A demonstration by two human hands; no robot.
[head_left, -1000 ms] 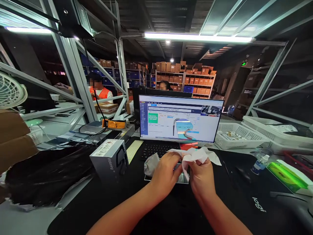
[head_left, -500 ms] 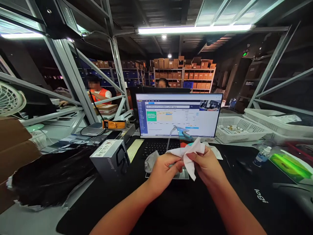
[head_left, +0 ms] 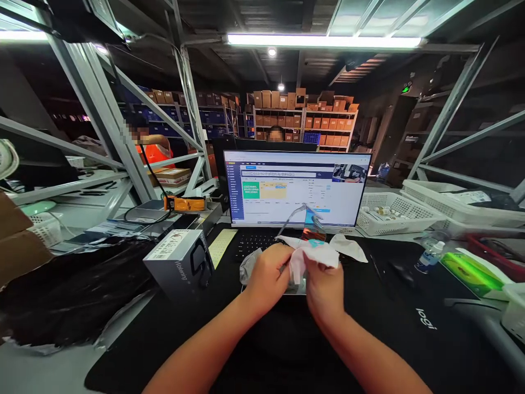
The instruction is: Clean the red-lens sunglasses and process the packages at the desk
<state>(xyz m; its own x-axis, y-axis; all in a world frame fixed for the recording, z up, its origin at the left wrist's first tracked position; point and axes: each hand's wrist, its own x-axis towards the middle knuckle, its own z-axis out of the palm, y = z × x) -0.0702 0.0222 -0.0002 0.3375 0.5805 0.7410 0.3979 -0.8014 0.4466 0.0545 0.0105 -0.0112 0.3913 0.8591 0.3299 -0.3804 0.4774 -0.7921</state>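
Observation:
My left hand [head_left: 266, 276] and my right hand [head_left: 325, 287] are together over the laptop's palm rest, both closed on a crumpled white tissue [head_left: 305, 257]. A thin clear plastic piece [head_left: 305, 216] with a bluish, reddish sheen sticks up from the tissue in front of the laptop screen [head_left: 295, 189]. A second white wipe [head_left: 348, 246] lies just right of my hands. A grey crumpled cloth [head_left: 248, 268] sits by my left hand on the keyboard's edge.
A grey product box [head_left: 178, 262] stands to the left on the black desk mat [head_left: 410, 334]; black plastic bags [head_left: 77, 290] lie beyond it. White baskets [head_left: 394, 216], a small bottle [head_left: 426, 257] and a green packet [head_left: 471, 271] are to the right. Two people sit behind the metal racks.
My hands have drawn closer together and bunched the tissue around the clear piece, which now stands higher before the screen. The view has shifted slightly left and the screen content changed.

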